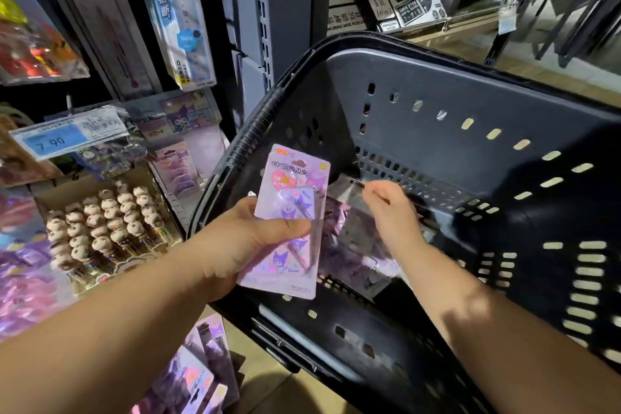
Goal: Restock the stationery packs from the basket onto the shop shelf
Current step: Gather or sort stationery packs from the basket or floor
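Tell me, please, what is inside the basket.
Purple stationery packs lie on the basket floor; the right hand pinches one. The pack in the left hand covers some; their number is unclear.

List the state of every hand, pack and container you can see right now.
left hand: grips the held pack, thumb across its front.
held pack: upright, out of the basket, not yet shelved.
right hand: inside the basket, pinches the top basket pack at its edge.
top basket pack: lies on other packs in the basket.
basket: holds several packs at its bottom.
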